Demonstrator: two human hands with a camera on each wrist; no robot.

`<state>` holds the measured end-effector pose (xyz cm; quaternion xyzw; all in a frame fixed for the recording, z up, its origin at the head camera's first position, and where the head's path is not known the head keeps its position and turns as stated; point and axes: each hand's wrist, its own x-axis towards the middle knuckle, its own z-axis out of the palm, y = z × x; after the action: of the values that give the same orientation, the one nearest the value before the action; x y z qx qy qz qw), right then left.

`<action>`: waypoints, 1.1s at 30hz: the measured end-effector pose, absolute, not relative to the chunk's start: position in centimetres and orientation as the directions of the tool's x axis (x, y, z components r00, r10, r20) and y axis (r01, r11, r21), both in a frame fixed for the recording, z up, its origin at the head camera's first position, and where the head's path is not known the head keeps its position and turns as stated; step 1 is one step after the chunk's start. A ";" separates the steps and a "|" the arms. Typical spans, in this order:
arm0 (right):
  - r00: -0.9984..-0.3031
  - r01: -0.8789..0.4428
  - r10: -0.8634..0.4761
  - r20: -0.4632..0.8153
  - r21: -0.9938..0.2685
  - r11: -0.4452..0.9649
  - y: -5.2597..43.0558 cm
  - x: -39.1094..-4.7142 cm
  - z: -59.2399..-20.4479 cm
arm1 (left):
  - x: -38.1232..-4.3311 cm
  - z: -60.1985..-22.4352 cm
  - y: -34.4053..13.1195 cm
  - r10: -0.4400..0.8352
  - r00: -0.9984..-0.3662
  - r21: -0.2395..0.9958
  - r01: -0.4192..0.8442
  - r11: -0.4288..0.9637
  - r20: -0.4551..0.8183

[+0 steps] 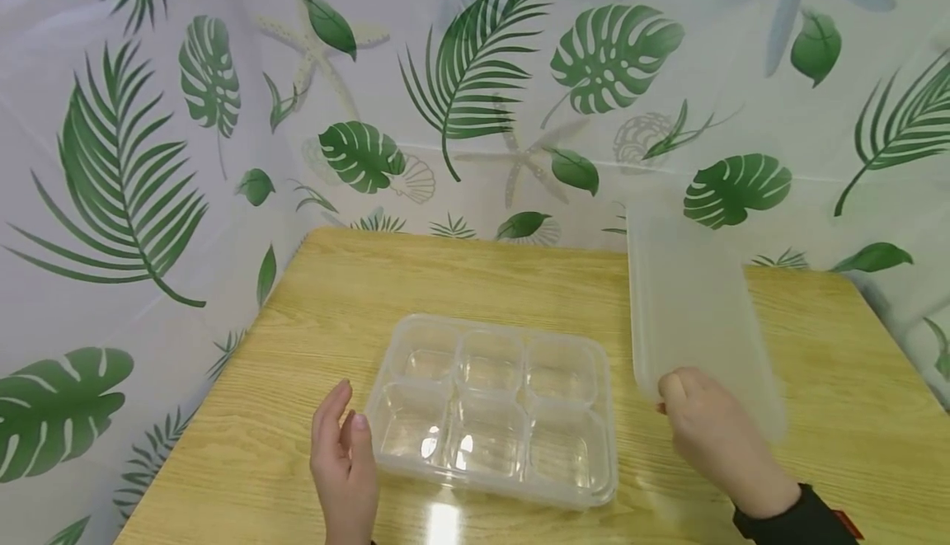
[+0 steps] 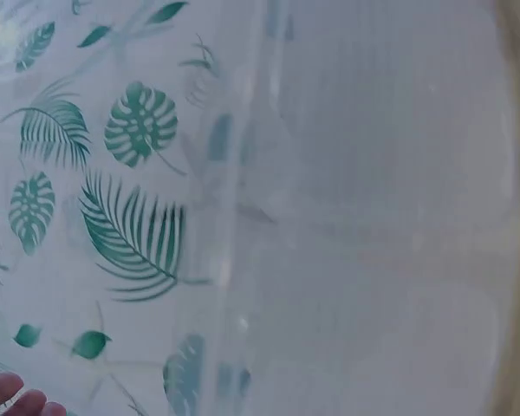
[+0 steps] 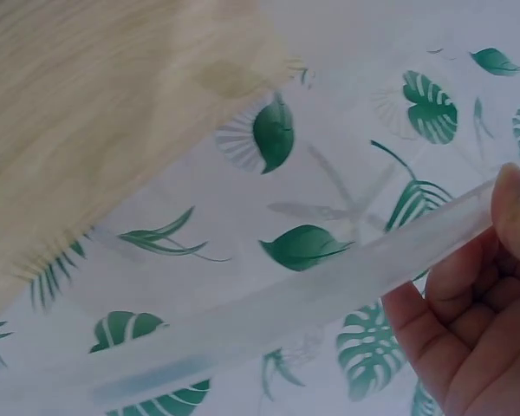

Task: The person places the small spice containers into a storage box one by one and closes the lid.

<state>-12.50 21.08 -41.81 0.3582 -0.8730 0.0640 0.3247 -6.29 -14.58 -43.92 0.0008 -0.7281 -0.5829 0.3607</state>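
A clear plastic container [image 1: 493,409] divided into several compartments sits on the wooden table, with nothing inside. To the right of it, my right hand [image 1: 716,438] grips a translucent rectangular lid [image 1: 693,306] by its near edge. The lid is tilted up, its far end reaching over the table's back edge. In the right wrist view, the thumb of the right hand [image 3: 477,303] lies on the lid's rim [image 3: 329,299] with the fingers curled beneath. My left hand [image 1: 345,467] is by the container's left side, fingers loosely extended and holding nothing; its fingertips [image 2: 13,394] show in the left wrist view.
The yellow wood-grain table [image 1: 245,413] extends around the container on all sides. Behind it and along the left hangs a white curtain [image 1: 475,199] printed with green leaves, starfish and shells.
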 end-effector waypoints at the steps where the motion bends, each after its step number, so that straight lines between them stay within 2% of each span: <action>1: -0.524 -0.675 -0.590 0.614 0.123 0.727 20.8 -12.3 -41.5 | -6.1 -43.4 -14.1 -0.403 -0.751 0.851 0.441 0.284 0.524; 6: -0.449 -0.712 -0.621 0.643 0.163 0.683 19.4 -11.5 -40.3 | -5.6 -41.7 -11.7 -0.253 -0.842 0.878 0.471 0.088 0.477; 10: -0.421 -0.719 -0.650 0.633 0.204 0.664 18.3 -10.7 -39.3 | -5.7 -41.1 -9.9 -0.101 -0.928 0.929 0.366 -0.063 0.359; 13: -0.417 -0.727 -0.664 0.620 0.211 0.654 17.6 -10.1 -38.8 | -5.9 -41.2 -8.8 0.025 -0.966 0.954 0.252 -0.162 0.259; 17: -0.403 -0.747 -0.683 0.609 0.212 0.630 16.5 -9.4 -38.3 | -6.2 -41.6 -7.2 0.182 -0.970 0.965 0.119 -0.235 0.164; 23: -0.376 -0.774 -0.721 0.581 0.230 0.590 15.2 -8.6 -38.3 | -6.5 -42.1 -5.1 0.346 -0.930 0.954 0.020 -0.299 0.128; 28: -0.366 -0.807 -0.740 0.564 0.204 0.554 14.1 -8.1 -38.4 | -6.6 -42.2 -4.4 0.385 -0.918 0.933 -0.052 -0.357 0.096; 33: -0.321 -0.829 -0.768 0.554 0.228 0.510 13.2 -7.9 -38.6 | -6.6 -42.0 -4.2 0.393 -0.915 0.912 -0.086 -0.402 0.087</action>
<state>-7.92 13.25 -38.64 0.4924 -0.8112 0.0489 0.3117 -6.57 -4.16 -42.00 -0.1456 -0.5273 -0.8244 -0.1454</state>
